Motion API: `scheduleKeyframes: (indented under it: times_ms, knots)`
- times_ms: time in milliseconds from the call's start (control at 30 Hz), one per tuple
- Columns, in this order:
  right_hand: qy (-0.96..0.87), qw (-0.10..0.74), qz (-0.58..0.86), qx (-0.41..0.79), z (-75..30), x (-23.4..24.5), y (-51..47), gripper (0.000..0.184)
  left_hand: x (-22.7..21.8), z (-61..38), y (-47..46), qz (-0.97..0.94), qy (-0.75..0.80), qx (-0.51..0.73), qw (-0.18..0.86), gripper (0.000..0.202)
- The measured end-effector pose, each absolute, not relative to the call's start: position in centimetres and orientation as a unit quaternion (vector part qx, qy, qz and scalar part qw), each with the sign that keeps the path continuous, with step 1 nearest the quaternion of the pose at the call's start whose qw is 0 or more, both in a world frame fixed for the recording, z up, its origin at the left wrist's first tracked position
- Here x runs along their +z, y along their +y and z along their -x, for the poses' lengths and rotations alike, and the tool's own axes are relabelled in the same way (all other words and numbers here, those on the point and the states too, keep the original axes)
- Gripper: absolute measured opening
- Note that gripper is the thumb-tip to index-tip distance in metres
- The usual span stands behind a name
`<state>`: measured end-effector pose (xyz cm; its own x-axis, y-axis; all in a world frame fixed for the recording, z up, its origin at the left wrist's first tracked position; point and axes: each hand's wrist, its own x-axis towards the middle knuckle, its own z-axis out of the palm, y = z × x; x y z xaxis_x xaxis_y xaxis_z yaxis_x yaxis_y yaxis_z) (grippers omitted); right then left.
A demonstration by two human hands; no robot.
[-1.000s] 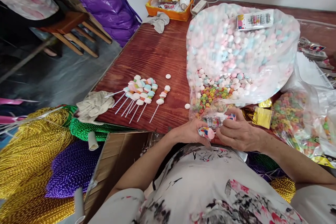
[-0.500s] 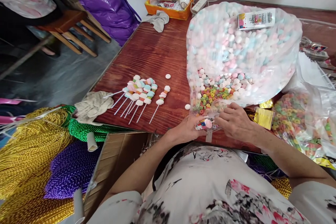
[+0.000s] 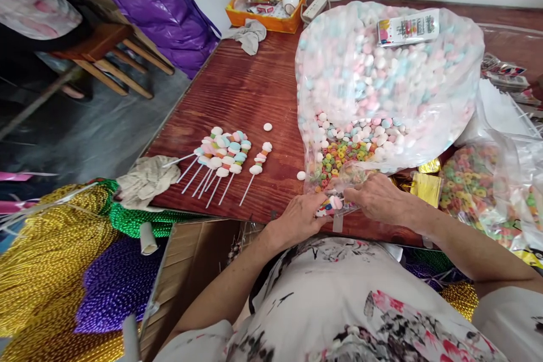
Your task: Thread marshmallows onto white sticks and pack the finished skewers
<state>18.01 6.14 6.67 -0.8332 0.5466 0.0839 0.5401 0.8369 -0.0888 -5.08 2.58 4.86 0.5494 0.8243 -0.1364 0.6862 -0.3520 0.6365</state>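
My left hand [image 3: 299, 218] is closed on a small printed plastic packet [image 3: 324, 207] at the table's front edge. A pink marshmallow candy [image 3: 336, 203] shows at the packet, between my hands. My right hand [image 3: 379, 201] is close on the right, its fingers bent together against the packet's side; what they grip is hidden. Just beyond lie loose gummy rings [image 3: 335, 165] and small marshmallows [image 3: 377, 134], in the mouth of a big clear bag [image 3: 407, 82]. Several candy skewers [image 3: 224, 150] lie grouped on the left, with one skewer [image 3: 255, 169] apart from them.
A clear bag of gummy rings [image 3: 475, 192] and gold ties [image 3: 425, 189] lie right. Crumpled cloths [image 3: 146, 181] and an orange tray [image 3: 288, 24] are on the table [image 3: 254, 87]. Bead strands [image 3: 51, 254] and a cardboard box [image 3: 186, 271] stand below left. A person sits on a stool [image 3: 97, 39].
My right hand has turned and its fingers have moved down beside the packet. My left hand has shifted slightly left. The whole view has shifted a little.
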Motion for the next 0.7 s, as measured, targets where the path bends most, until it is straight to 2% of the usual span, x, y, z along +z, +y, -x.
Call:
scheduleKeyframes:
  times_ms: [100,300,400,467,567,700]
  knots:
    - [-0.969,0.064,0.237,0.036,-17.9,6.3,6.0,0.011,5.2,5.0,2.5,-0.784,0.46,0.095,0.407,0.013]
    - [-0.982,0.077,0.172,0.033,-17.4,7.4,5.8,0.004,5.4,4.9,2.8,-0.67,0.434,0.127,0.588,0.03]
    - [-0.98,0.113,0.16,0.025,-17.6,7.8,5.8,0.007,5.6,5.6,3.2,-0.663,0.444,0.126,0.589,0.04]
    - [-0.977,0.133,0.165,0.027,-17.8,7.8,5.7,0.009,5.6,6.1,3.4,-0.671,0.442,0.092,0.588,0.037]
    - [-0.974,0.132,0.177,0.04,-17.8,7.6,5.3,0.009,5.2,6.4,3.4,-0.67,0.424,0.055,0.607,0.038]
    - [-0.975,0.141,0.169,0.026,-17.8,7.8,4.9,0.012,4.7,6.2,3.1,-0.635,0.419,0.07,0.645,0.042]
